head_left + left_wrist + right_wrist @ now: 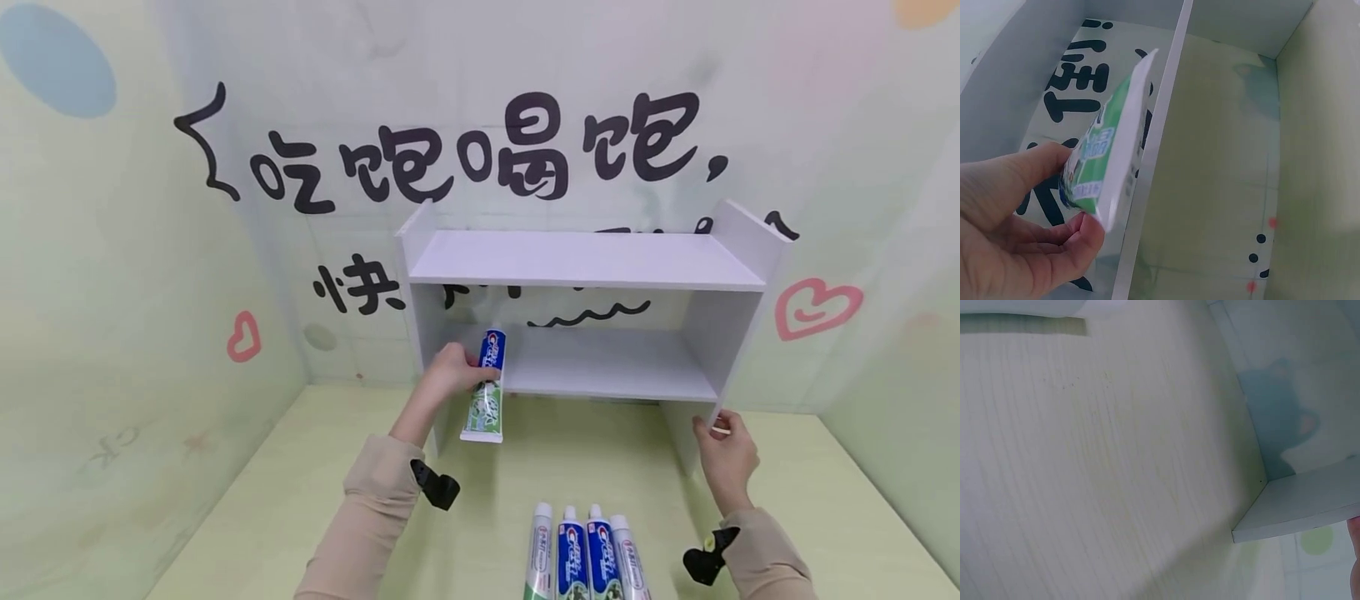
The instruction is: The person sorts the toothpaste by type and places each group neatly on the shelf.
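Note:
My left hand [452, 369] pinches a blue, green and white toothpaste tube [486, 408] between thumb and fingers. The tube's cap end points toward the back, over the left part of the middle board [600, 358] of a white shelf unit. Its flat crimped end faces me. In the left wrist view the tube [1100, 159] is tilted close beside the board's front edge [1154, 147]. My right hand [729, 457] grips the front edge of the unit's right side panel [686, 429], below the middle board. Only a sliver of that hand [1355, 556] shows in the right wrist view.
On the pale wood-grain table [360, 500], several toothpaste tubes lie in a row before the unit, among them a white tube [540, 550] and a blue tube [572, 554]. The top board [585, 254] overhangs the middle one. A wall with black lettering [532, 146] stands behind.

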Action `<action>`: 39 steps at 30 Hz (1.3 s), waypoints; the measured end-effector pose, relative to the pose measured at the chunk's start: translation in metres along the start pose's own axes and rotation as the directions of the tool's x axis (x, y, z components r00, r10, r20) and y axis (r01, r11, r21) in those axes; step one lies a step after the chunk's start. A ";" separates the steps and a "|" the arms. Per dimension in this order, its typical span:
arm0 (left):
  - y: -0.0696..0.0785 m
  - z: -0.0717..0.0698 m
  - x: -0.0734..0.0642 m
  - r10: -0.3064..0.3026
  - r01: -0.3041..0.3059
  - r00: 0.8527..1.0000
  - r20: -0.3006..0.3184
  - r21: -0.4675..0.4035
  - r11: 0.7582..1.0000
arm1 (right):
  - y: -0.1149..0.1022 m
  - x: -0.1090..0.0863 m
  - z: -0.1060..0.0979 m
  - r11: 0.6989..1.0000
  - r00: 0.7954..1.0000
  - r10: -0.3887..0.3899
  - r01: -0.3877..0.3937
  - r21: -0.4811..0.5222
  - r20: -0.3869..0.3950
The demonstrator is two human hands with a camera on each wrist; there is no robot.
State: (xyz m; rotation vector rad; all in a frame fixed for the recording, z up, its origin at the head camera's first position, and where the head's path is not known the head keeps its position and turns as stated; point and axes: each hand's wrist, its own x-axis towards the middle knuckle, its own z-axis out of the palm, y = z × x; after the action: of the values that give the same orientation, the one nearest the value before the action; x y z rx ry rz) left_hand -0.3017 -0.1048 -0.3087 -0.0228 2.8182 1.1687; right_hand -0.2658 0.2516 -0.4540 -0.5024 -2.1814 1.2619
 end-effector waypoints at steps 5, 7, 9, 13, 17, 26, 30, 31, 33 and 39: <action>-0.003 0.002 0.012 -0.028 0.028 1.000 0.001 -0.036 0.999 | 0.000 0.000 0.001 1.000 1.000 -0.012 0.012 0.010 -0.006; -0.004 0.003 0.017 -0.028 0.027 0.999 -0.020 -0.034 0.999 | 0.000 0.000 0.001 1.000 1.000 -0.018 0.018 0.012 -0.011; -0.005 0.004 0.021 -0.017 0.015 0.999 -0.044 -0.052 0.999 | 0.000 0.000 0.001 1.000 1.000 -0.025 0.025 0.012 -0.017; -0.008 0.009 0.027 0.016 -0.030 0.993 -0.118 -0.119 0.992 | 0.000 -0.001 0.002 0.999 0.999 -0.038 0.038 0.012 -0.033; -0.009 0.016 0.031 0.045 -0.079 0.978 -0.205 -0.164 0.983 | 0.000 0.000 0.003 0.999 0.998 -0.045 0.045 0.007 -0.044; -0.007 0.027 0.038 0.002 -0.066 0.958 -0.286 -0.211 0.975 | 0.000 -0.001 0.003 0.999 0.998 -0.040 0.040 0.001 -0.046; -0.005 0.030 0.038 -0.011 -0.059 0.946 -0.325 -0.206 0.977 | -0.001 -0.001 0.002 0.999 0.998 -0.044 0.044 0.004 -0.042; -0.004 0.031 0.037 -0.010 -0.061 0.941 -0.337 -0.200 0.978 | -0.001 -0.001 0.002 0.999 0.998 -0.044 0.045 0.005 -0.039; -0.003 0.033 0.036 -0.008 -0.068 0.937 -0.350 -0.203 0.977 | 0.000 -0.002 0.002 0.999 0.998 -0.046 0.046 0.002 -0.037; -0.001 0.035 0.036 0.051 -0.128 0.920 -0.387 -0.177 0.976 | 0.002 0.000 0.002 0.998 0.997 -0.069 0.069 -0.001 -0.042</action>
State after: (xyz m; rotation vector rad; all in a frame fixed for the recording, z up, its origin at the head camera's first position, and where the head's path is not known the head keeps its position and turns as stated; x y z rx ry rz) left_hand -0.3346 -0.0795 -0.3371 -0.1529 3.0383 1.6255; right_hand -0.2670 0.2508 -0.4568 -0.4457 -2.1451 1.2044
